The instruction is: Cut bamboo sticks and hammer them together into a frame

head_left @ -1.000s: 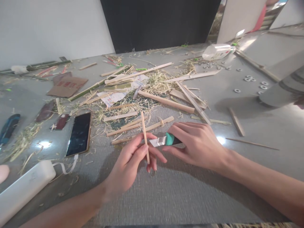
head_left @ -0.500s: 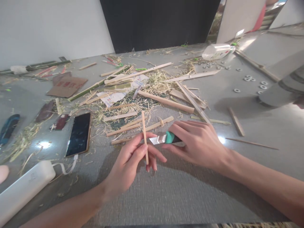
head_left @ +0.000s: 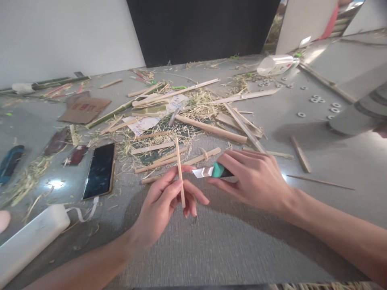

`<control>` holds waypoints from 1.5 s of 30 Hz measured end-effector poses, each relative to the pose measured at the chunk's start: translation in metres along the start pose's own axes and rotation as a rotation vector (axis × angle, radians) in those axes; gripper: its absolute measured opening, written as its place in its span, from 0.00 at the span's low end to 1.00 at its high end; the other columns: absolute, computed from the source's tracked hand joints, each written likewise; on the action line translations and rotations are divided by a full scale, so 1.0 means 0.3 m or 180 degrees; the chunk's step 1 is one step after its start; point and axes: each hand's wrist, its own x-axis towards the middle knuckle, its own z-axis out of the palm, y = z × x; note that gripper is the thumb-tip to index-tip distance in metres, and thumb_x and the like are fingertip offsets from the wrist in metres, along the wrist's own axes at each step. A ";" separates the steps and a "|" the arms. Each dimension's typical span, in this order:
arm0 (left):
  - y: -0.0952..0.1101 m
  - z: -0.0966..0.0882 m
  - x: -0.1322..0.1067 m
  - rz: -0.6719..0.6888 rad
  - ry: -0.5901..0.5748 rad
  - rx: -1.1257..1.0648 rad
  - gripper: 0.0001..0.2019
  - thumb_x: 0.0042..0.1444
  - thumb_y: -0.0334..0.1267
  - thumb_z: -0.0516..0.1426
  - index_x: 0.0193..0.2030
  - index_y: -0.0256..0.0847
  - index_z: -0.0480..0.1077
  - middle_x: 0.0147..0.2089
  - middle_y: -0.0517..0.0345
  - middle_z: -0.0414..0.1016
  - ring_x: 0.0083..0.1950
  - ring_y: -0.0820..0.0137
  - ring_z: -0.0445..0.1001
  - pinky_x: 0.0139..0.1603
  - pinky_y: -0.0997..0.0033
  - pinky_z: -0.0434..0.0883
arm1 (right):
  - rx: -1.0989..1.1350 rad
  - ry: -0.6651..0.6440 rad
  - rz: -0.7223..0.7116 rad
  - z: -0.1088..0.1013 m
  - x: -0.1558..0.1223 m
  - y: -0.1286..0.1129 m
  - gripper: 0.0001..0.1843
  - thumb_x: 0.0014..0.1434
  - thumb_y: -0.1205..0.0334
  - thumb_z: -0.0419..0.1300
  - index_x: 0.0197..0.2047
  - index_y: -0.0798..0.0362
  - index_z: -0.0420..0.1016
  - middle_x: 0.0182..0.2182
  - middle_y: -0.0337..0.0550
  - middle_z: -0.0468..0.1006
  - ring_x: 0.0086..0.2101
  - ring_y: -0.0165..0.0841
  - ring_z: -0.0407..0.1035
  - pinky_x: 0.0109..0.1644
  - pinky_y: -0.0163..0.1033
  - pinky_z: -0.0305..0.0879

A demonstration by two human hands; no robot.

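Note:
Between thumb and fingers, my left hand pinches a thin wooden strip that stands nearly upright above the table. My right hand is wrapped round a utility knife with a teal and black handle. Its wide blade points left toward the strip, with the tip close to my left fingers; whether it touches them I cannot tell. Beyond my hands, several more wooden strips and a hammer with a wooden handle lie on a heap of shavings.
At left lie a phone on a white cable, a white power strip or bank and a blue-black tool. A clear bottle, several small rings and a grey cylinder are at right. Cardboard rests at back left.
My left hand and the wooden strip have shifted slightly left, and the strip leans a little more. The knife stays about where it was, still in my right hand.

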 end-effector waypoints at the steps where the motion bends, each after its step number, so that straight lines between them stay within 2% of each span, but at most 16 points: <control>1: -0.001 -0.001 0.001 0.0014 0.0007 -0.0010 0.12 0.74 0.37 0.47 0.59 0.39 0.65 0.38 0.48 0.85 0.29 0.72 0.76 0.30 0.74 0.69 | -0.0005 0.0001 0.0009 0.000 0.001 0.000 0.21 0.69 0.42 0.56 0.35 0.52 0.69 0.28 0.39 0.75 0.26 0.31 0.65 0.31 0.39 0.53; 18: 0.021 0.008 0.007 0.0108 0.0126 -0.0153 0.13 0.73 0.36 0.48 0.58 0.38 0.67 0.35 0.51 0.83 0.27 0.74 0.74 0.29 0.76 0.71 | -0.0036 -0.0035 0.0114 0.009 -0.002 0.015 0.22 0.69 0.41 0.54 0.34 0.51 0.66 0.27 0.39 0.74 0.25 0.31 0.64 0.30 0.39 0.51; 25: 0.023 0.010 0.010 0.0108 0.0199 -0.0076 0.13 0.72 0.36 0.48 0.58 0.37 0.67 0.32 0.52 0.82 0.26 0.73 0.72 0.28 0.75 0.68 | 0.0031 -0.0054 0.0128 0.010 -0.001 0.013 0.23 0.70 0.41 0.54 0.35 0.52 0.68 0.27 0.41 0.75 0.25 0.31 0.64 0.31 0.39 0.51; 31: 0.016 0.001 0.004 0.0087 0.0160 0.0149 0.15 0.73 0.39 0.48 0.60 0.38 0.66 0.29 0.56 0.78 0.24 0.74 0.67 0.28 0.74 0.65 | 0.0123 -0.0054 0.0121 0.011 -0.001 0.010 0.22 0.70 0.41 0.54 0.35 0.52 0.68 0.26 0.40 0.74 0.25 0.31 0.64 0.31 0.39 0.51; 35: 0.016 0.008 0.002 0.0011 0.0144 0.0403 0.12 0.75 0.41 0.47 0.56 0.40 0.66 0.23 0.63 0.71 0.23 0.75 0.60 0.26 0.75 0.59 | 0.0254 -0.0034 0.0066 0.008 -0.001 0.007 0.21 0.70 0.42 0.54 0.36 0.52 0.68 0.26 0.39 0.73 0.25 0.30 0.62 0.30 0.38 0.50; 38: 0.016 0.012 -0.002 -0.0084 0.0103 0.0597 0.11 0.75 0.42 0.46 0.53 0.42 0.66 0.23 0.65 0.67 0.23 0.75 0.57 0.27 0.74 0.59 | 0.0391 -0.0011 -0.0038 0.007 -0.002 0.001 0.22 0.70 0.42 0.54 0.36 0.53 0.68 0.26 0.39 0.72 0.24 0.30 0.61 0.30 0.38 0.49; 45: 0.008 0.012 -0.010 -0.0235 -0.0131 0.0854 0.10 0.75 0.43 0.47 0.49 0.41 0.65 0.26 0.64 0.68 0.26 0.75 0.61 0.28 0.73 0.60 | 0.0547 -0.0088 -0.0156 0.013 -0.010 -0.014 0.25 0.69 0.39 0.54 0.34 0.53 0.69 0.25 0.39 0.71 0.24 0.30 0.59 0.30 0.39 0.48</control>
